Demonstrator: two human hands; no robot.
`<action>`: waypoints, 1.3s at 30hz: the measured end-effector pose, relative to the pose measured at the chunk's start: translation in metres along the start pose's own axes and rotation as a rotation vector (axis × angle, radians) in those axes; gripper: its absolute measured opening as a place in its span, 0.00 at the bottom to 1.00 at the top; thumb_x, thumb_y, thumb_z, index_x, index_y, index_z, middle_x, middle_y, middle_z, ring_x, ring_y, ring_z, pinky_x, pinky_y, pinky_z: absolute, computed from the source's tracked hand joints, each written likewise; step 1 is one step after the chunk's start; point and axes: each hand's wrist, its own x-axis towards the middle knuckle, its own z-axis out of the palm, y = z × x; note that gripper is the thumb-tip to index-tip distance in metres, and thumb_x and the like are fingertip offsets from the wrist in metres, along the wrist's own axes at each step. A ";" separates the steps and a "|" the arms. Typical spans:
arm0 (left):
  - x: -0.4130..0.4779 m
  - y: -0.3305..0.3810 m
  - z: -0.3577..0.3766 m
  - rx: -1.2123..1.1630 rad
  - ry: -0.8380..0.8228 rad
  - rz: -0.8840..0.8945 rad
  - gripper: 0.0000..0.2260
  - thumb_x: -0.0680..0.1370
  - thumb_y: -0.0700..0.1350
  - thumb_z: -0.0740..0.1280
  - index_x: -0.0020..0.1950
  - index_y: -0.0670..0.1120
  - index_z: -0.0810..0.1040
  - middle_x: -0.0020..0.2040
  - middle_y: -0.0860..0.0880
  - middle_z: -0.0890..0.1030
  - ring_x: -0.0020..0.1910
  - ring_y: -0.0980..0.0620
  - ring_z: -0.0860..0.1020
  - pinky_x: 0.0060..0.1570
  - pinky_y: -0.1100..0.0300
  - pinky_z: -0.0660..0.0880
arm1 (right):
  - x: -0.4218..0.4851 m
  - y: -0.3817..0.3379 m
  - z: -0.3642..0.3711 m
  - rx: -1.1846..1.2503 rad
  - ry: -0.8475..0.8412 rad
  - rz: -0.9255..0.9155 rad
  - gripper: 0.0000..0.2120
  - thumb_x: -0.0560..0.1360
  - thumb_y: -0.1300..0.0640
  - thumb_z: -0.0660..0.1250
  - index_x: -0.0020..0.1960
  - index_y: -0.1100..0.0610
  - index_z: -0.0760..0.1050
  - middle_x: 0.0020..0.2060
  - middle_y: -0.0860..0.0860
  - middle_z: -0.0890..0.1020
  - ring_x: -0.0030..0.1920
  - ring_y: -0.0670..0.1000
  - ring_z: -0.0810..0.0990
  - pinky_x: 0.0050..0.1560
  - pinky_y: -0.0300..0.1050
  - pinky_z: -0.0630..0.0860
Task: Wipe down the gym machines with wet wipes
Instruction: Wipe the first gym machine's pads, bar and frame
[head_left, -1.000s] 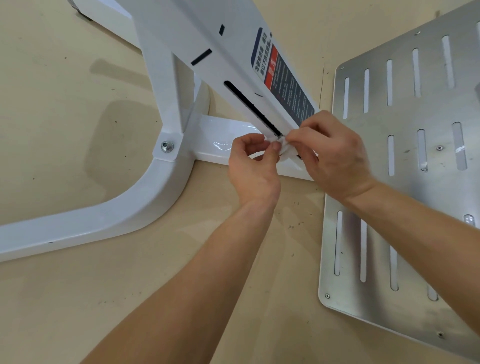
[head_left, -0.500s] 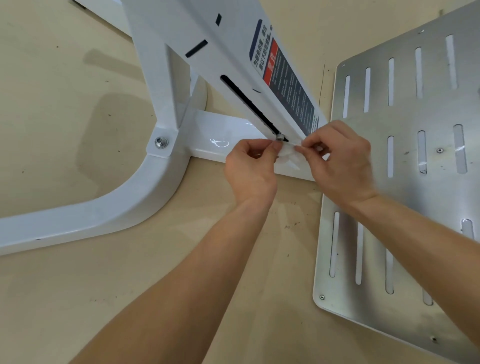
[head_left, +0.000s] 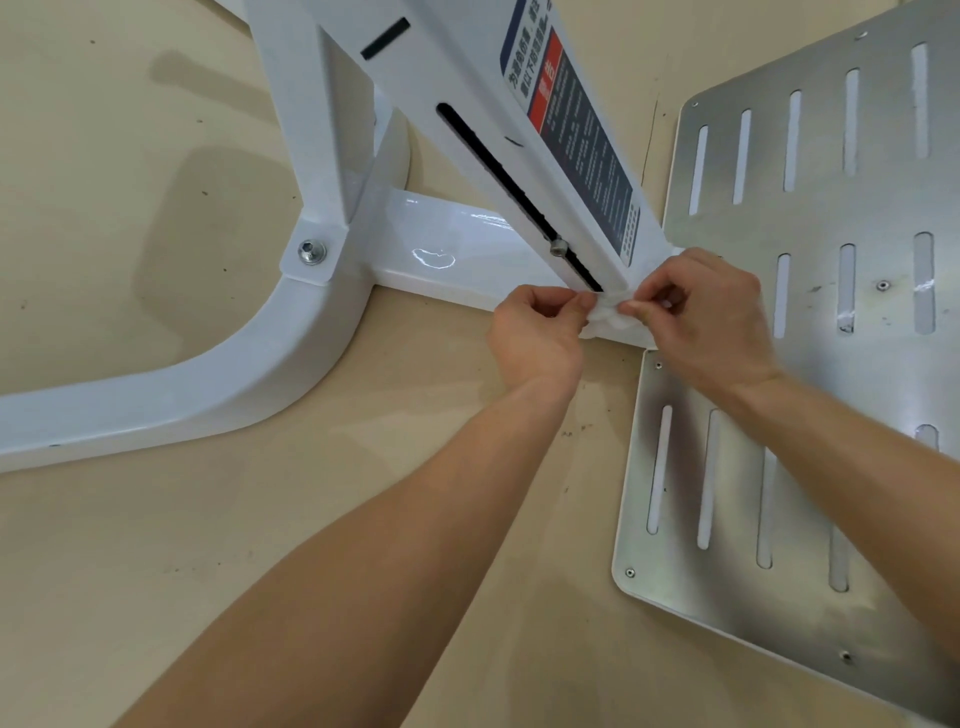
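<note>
A white gym machine frame (head_left: 218, 384) lies across the beige floor, with a slanted white column (head_left: 467, 104) that has a long black slot and a dark warning label (head_left: 576, 140). At the column's foot, both hands pinch a small crumpled white wet wipe (head_left: 608, 314) between them. My left hand (head_left: 535, 338) holds its left end with curled fingers. My right hand (head_left: 711, 317) pinches its right end between thumb and fingers. The wipe is partly hidden by my fingers.
A slotted metal footplate (head_left: 810, 364) lies on the floor at the right, under my right forearm. A bolt (head_left: 311, 253) fixes the frame's bracket at the left. The white crossbar (head_left: 447, 249) is glossy with a wet mark. Small dirt specks dot the beige floor (head_left: 130, 571).
Both hands have stayed together at the foot of the column, working the wipe between their fingers. The view has shifted a little closer and to the left.
</note>
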 end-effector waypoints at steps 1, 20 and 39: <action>0.000 -0.002 0.003 0.004 -0.005 -0.019 0.07 0.73 0.44 0.77 0.41 0.47 0.80 0.39 0.49 0.84 0.40 0.50 0.84 0.47 0.54 0.82 | -0.002 0.004 0.000 -0.020 -0.024 0.014 0.07 0.71 0.58 0.78 0.42 0.57 0.80 0.38 0.48 0.77 0.38 0.48 0.74 0.43 0.32 0.69; -0.013 -0.024 -0.025 -0.058 -0.107 -0.089 0.05 0.76 0.38 0.72 0.50 0.45 0.81 0.44 0.43 0.84 0.38 0.49 0.83 0.47 0.55 0.82 | -0.039 -0.035 0.015 0.131 -0.083 0.286 0.05 0.75 0.61 0.71 0.48 0.53 0.80 0.44 0.46 0.80 0.42 0.46 0.80 0.49 0.40 0.75; 0.030 -0.013 -0.128 0.114 -0.243 0.116 0.04 0.77 0.41 0.74 0.49 0.44 0.81 0.47 0.47 0.83 0.42 0.55 0.79 0.41 0.64 0.77 | -0.010 -0.104 0.088 0.224 -0.273 0.173 0.05 0.76 0.51 0.72 0.47 0.50 0.78 0.45 0.46 0.74 0.41 0.42 0.75 0.44 0.38 0.71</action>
